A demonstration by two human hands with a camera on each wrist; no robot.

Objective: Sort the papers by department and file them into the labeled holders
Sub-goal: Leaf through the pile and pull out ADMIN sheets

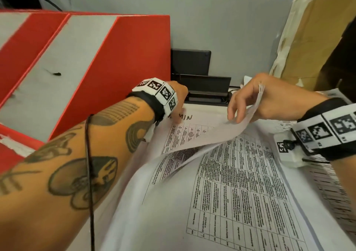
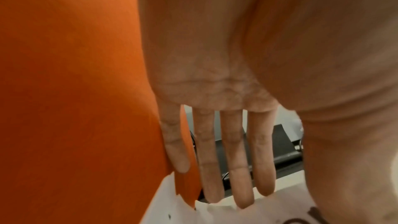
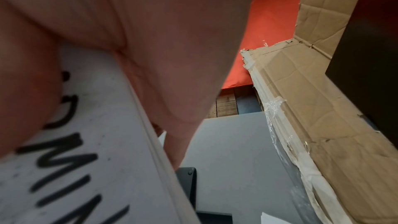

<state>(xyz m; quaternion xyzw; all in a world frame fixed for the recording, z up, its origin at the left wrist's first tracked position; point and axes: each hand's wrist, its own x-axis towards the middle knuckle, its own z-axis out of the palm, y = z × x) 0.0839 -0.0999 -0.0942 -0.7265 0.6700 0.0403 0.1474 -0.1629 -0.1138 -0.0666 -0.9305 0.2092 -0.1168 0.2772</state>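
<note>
A stack of printed table sheets (image 1: 231,193) lies in front of me. The top sheets (image 1: 202,135), one handwritten "ADMIN" (image 1: 183,117), curl upward. My right hand (image 1: 242,111) pinches their far right corner and lifts it; the right wrist view shows that lettered paper (image 3: 96,142) pressed against the hand (image 3: 150,57). My left hand (image 1: 180,94) lies at the stack's far left corner with its fingers (image 2: 232,159) straight, their tips on the paper edge, beside a red holder (image 1: 107,67). No labels on the holders are visible.
Red and grey holders (image 2: 75,91) stand in a row at the left. A black device (image 1: 204,88) sits behind the stack against a grey partition (image 1: 221,25). A taped cardboard box (image 1: 312,38) rises at the right. More printed sheets (image 1: 337,193) lie under my right wrist.
</note>
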